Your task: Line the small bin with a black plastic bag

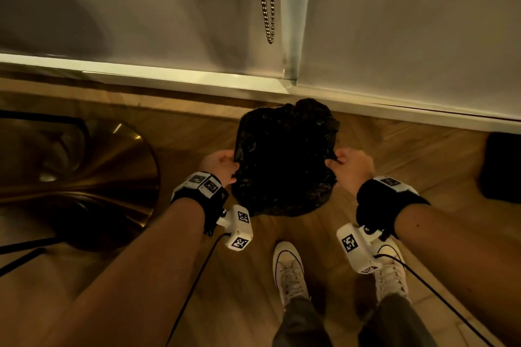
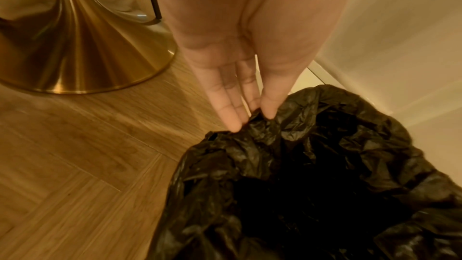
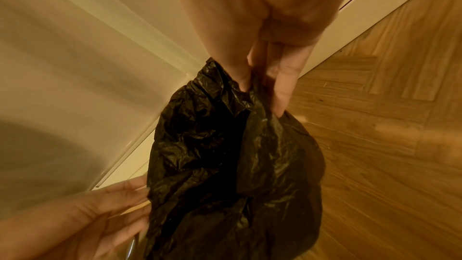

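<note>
A crumpled black plastic bag [image 1: 284,160] hangs spread open above the wooden floor, close to the wall. My left hand [image 1: 233,167] pinches its left rim; the left wrist view shows thumb and fingers [image 2: 232,114] closed on the bag's edge [image 2: 262,126]. At the opposite rim, my right hand [image 1: 335,162] grips the plastic between thumb and fingers [image 3: 282,94]. The bag's dark mouth [image 3: 225,145] gapes between the hands. No bin shows plainly; the bag hides whatever is beneath it.
A gold trumpet-shaped table base [image 1: 84,177] stands on the floor to the left. A white skirting board [image 1: 197,79] and wall run behind the bag, with bead chains [image 1: 267,8] hanging down. A dark object [image 1: 501,166] sits at the right edge. My white shoes [image 1: 290,270] are below.
</note>
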The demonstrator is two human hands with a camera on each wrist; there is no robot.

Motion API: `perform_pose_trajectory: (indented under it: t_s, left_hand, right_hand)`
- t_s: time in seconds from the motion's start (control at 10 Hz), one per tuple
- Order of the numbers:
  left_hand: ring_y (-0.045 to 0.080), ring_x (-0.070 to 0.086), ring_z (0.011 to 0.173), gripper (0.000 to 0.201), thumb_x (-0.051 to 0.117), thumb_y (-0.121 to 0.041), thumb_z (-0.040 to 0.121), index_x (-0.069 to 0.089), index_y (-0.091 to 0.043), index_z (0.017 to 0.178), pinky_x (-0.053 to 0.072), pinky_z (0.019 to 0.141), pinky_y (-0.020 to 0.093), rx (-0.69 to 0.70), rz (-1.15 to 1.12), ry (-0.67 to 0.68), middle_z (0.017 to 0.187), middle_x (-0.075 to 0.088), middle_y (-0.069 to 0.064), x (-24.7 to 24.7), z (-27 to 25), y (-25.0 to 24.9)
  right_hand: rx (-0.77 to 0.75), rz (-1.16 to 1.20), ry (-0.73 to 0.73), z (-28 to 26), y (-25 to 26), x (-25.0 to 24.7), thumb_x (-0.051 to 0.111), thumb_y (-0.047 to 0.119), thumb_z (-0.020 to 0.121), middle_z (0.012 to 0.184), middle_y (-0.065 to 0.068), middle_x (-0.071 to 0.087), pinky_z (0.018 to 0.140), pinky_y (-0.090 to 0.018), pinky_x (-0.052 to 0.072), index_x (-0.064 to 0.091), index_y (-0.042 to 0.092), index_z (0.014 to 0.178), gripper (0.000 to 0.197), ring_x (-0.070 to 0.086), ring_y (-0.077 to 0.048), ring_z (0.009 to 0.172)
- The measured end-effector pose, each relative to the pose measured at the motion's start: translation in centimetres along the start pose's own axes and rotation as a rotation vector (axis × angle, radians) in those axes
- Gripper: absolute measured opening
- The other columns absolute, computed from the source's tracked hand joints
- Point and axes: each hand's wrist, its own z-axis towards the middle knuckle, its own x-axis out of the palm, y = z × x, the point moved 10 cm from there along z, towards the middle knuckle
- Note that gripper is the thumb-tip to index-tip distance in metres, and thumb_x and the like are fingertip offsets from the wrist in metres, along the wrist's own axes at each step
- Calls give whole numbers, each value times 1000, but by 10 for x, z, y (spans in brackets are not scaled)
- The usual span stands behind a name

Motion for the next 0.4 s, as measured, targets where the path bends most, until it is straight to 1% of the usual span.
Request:
perform_pose_trajectory:
  t_s: [0.1,0.2,0.3,0.4]
  left_hand:
    - [27,60,107,31,53,-1,93,59,-7,123,53,89,39,2,32,32,112,62,12,6,4,0]
    - [29,60,108,36,55,-3,92,55,-6,128,53,88,38,-8,54,36,118,61,15,9,2,-1]
    - [27,59,105,35,58,-7,91,56,-8,127,51,90,41,-13,49,62,111,62,10,14,-4,-3]
    - [29,59,108,32,60,-15,90,61,-18,121,48,97,45,-14,147,80,112,63,4,15,-14,-3]
  right_hand:
    - [30,0,-6,4,-8,1,65,22,88,118,-11,66,84,-43,57,59,6,123,39,66,-31,100]
    - [57,35,32,5,-13,1,64,21,89,122,-11,64,78,-45,59,57,7,128,42,67,-30,96]
    - [98,101,113,1,-15,3,62,18,91,127,-10,60,73,-47,60,50,10,136,47,68,-29,88]
    - [129,137,115,-3,-19,-7,63,17,89,112,-7,65,70,-42,60,48,17,136,50,68,-29,88]
